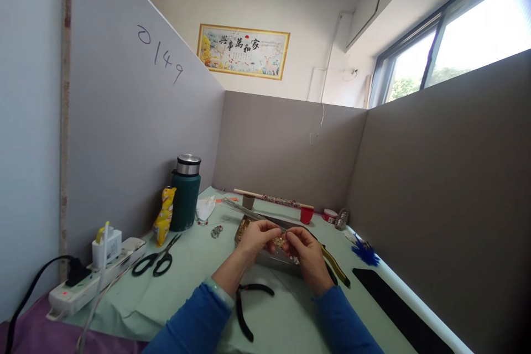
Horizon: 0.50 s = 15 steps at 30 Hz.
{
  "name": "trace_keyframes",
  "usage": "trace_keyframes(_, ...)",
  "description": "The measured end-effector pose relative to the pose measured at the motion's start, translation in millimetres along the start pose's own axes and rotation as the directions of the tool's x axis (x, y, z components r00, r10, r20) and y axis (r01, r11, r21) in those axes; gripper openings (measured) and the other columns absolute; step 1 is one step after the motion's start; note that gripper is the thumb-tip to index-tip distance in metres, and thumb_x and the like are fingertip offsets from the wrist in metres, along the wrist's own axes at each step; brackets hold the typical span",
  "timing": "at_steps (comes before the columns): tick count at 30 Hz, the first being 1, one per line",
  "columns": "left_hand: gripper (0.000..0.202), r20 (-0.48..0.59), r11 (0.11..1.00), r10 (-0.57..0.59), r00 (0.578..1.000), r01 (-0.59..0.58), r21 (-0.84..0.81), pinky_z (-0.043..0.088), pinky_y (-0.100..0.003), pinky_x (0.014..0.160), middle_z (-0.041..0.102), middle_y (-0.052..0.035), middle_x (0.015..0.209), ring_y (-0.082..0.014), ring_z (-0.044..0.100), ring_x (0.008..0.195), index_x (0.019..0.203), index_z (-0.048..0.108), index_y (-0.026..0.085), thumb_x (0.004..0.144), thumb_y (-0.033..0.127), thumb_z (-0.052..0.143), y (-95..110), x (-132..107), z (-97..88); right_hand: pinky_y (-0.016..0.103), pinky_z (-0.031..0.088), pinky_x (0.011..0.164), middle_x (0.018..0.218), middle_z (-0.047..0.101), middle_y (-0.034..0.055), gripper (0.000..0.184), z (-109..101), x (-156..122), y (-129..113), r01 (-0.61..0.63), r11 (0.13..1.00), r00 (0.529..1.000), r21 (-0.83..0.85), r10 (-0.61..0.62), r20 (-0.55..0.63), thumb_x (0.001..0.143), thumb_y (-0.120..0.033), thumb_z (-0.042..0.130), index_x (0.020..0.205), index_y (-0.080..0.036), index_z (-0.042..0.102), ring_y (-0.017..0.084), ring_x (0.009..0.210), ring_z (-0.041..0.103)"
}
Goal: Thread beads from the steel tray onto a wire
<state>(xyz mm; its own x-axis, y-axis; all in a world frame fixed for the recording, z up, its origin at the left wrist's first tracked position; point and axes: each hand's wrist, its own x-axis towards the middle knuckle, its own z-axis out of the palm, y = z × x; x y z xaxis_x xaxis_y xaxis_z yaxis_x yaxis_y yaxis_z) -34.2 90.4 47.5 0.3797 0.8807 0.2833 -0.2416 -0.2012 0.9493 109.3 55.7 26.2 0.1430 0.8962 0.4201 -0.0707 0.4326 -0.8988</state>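
My left hand [256, 237] and my right hand [306, 249] meet above a shallow metal tray [243, 228] of small gold beads. Both hands pinch a small gold beaded piece [280, 241] between their fingertips. A thin metal wire [244, 209] runs from the fingers up and to the left. Both sleeves are blue. Black-handled pliers [246, 304] lie on the green mat just under my left forearm. Yellow-handled pliers [337, 267] lie to the right of my right hand.
Black scissors [157, 260], a yellow snack bag [165, 215] and a green flask [185, 193] stand at the left. A white power strip [89, 279] sits at the near left. Small cups [306, 214], a blue feather [365, 254] and a black strip [394, 310] lie right. Grey partitions surround the desk.
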Motion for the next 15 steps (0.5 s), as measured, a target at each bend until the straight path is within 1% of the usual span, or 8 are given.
trace_keyframes(2,0.028,0.011,0.998,-0.015,1.0,0.014,0.062,0.038,-0.021,0.039,0.06,-0.001,0.062,-0.0075,0.048,0.037,0.077,0.061,0.01,0.063,0.033,0.067,1.1,-1.0,1.9,0.023,0.04,0.049,0.064,0.059,0.0008,0.028,-1.0,0.5,1.6,0.017,0.999,1.0,-0.033,-0.017,0.003,0.073,-0.042,0.064,0.084,-0.017,0.059,0.012,0.054,0.052)
trace_keyframes(4,0.026,0.04,0.993,-0.008,0.999,0.004,0.116,0.038,-0.021,0.039,0.059,-0.0009,0.059,-0.0076,0.048,0.037,0.076,0.061,0.009,0.065,0.032,0.065,2.3,-2.2,3.0,0.022,0.038,0.048,0.06,0.057,-0.0007,0.027,-1.5,0.6,1.9,0.023,0.998,1.0,-0.053,-0.023,0.005,0.073,-0.042,0.064,0.084,-0.017,0.059,0.012,0.053,0.05)
trace_keyframes(8,0.023,0.12,0.986,0.005,0.993,-0.025,0.167,0.038,-0.02,0.039,0.062,-0.0036,0.063,-0.0072,0.049,0.037,0.075,0.062,0.009,0.07,0.03,0.059,1.3,-2.8,2.2,0.021,0.036,0.046,0.061,0.055,-0.0015,0.027,0.0,-1.2,-2.0,0.024,0.996,0.999,-0.08,-0.023,0.023,0.073,-0.043,0.063,0.082,-0.018,0.058,0.011,0.053,0.048)
trace_keyframes(12,0.019,0.134,0.977,-0.008,0.991,-0.021,0.211,0.039,-0.02,0.039,0.062,-0.0033,0.065,-0.0081,0.051,0.037,0.072,0.062,0.01,0.07,0.028,0.056,-3.0,-0.9,0.3,0.022,0.034,0.045,0.058,0.055,-0.001,0.028,3.1,-3.9,-5.0,0.059,0.978,0.996,-0.201,-0.046,0.07,0.076,-0.046,0.058,0.077,-0.018,0.056,0.011,0.05,0.045)
trace_keyframes(14,0.019,0.124,0.961,-0.008,0.992,-0.027,0.276,0.041,-0.02,0.04,0.062,-0.0028,0.063,-0.0092,0.052,0.038,0.069,0.063,0.011,0.07,0.029,0.055,-3.7,-0.8,-0.2,0.022,0.033,0.043,0.055,0.054,-0.0013,0.029,3.5,-4.0,-3.1,0.078,0.961,0.996,-0.267,-0.063,0.065,0.078,-0.047,0.055,0.077,-0.018,0.055,0.011,0.047,0.044)
trace_keyframes(15,0.019,0.102,0.945,-0.005,0.995,-0.029,0.325,0.041,-0.02,0.04,0.062,-0.0023,0.06,-0.0098,0.053,0.038,0.067,0.063,0.012,0.071,0.028,0.055,-3.6,-1.1,-0.2,0.022,0.032,0.043,0.054,0.054,-0.0016,0.03,3.3,-3.7,-1.5,0.085,0.951,0.996,-0.298,-0.071,0.057,0.079,-0.048,0.054,0.077,-0.018,0.056,0.011,0.046,0.043)
